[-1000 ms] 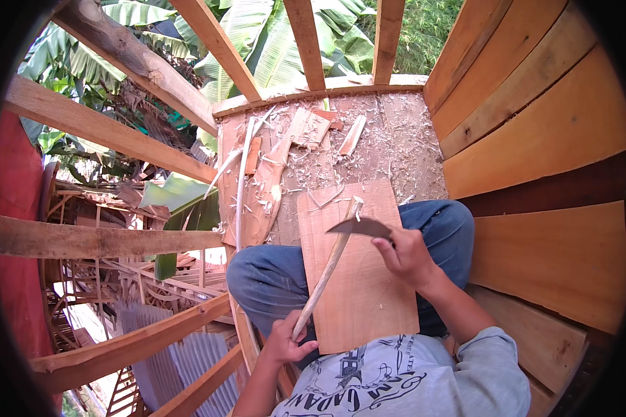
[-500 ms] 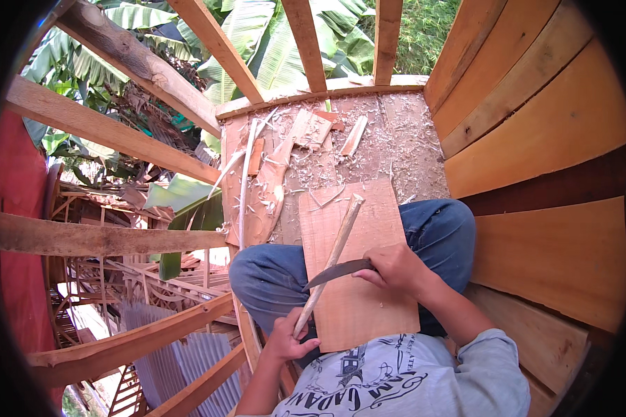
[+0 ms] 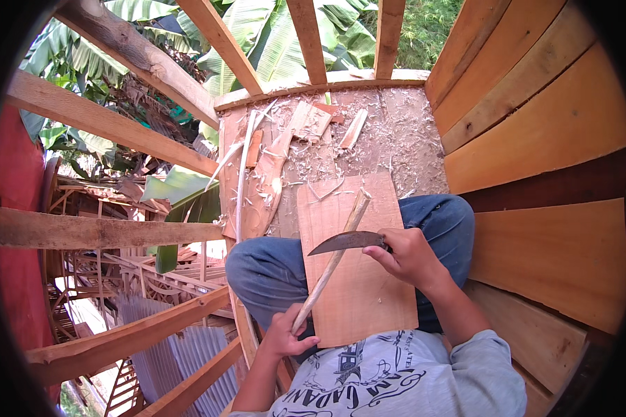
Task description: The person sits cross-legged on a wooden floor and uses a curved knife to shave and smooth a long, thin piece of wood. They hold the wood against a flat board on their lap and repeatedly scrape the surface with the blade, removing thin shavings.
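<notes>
My left hand (image 3: 285, 333) is closed round the near end of a peeled wooden stick (image 3: 329, 267), which slants up and to the right across a flat board (image 3: 379, 299) on my lap. In my right hand (image 3: 409, 257) is the handle of a knife (image 3: 344, 242) with a dark, curved blade. The blade lies across the upper part of the stick, its tip pointing left. Whether its edge touches the wood I cannot tell. Most of the knife's handle is hidden in my fingers. A thin curled shaving (image 3: 325, 191) rests at the board's far end.
My bent legs in blue jeans (image 3: 268, 267) flank the board. Shavings and wood scraps (image 3: 309, 121) litter the plank floor (image 3: 414, 146) ahead. A long pale strip (image 3: 242, 181) lies at the left. Plank walls (image 3: 542, 257) stand close on the right; slatted railings (image 3: 111, 231) on the left.
The knife has moved up along the stick, away from my left hand, and its blade has turned flatter to view. My left hand still grips the stick's near end.
</notes>
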`<state>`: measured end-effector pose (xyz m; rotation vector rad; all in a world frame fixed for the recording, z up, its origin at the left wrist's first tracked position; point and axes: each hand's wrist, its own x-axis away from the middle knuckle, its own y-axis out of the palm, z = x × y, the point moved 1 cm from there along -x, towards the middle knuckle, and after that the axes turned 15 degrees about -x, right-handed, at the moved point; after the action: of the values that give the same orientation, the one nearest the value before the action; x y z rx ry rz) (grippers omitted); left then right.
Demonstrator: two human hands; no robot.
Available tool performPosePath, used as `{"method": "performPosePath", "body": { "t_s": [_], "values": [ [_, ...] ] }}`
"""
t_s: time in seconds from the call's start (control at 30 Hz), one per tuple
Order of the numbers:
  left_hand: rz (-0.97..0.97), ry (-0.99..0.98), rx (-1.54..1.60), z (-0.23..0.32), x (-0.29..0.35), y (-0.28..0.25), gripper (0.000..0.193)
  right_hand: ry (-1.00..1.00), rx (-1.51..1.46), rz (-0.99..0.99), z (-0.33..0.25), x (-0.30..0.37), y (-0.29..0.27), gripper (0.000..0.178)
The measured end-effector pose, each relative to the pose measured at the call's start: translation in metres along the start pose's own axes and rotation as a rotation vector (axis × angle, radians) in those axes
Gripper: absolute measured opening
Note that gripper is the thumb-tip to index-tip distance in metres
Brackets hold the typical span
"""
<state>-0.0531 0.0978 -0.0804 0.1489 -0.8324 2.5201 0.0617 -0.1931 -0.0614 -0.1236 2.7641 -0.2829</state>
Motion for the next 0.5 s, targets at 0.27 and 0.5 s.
{"method": "performPosePath", "body": {
  "t_s": [0.27, 0.5],
  "values": [
    [-0.011, -0.006, 0.036, 0.0, 0.0, -0.001, 0.061, 0.237, -0.254, 0.211, 0.003, -0.006, -0.026, 0.046],
    [-0.008, -0.005, 0.021, -0.002, 0.003, -0.002, 0.059, 0.356, -0.247, 0.403, 0.018, -0.009, -0.027, 0.05]
  ]
}}
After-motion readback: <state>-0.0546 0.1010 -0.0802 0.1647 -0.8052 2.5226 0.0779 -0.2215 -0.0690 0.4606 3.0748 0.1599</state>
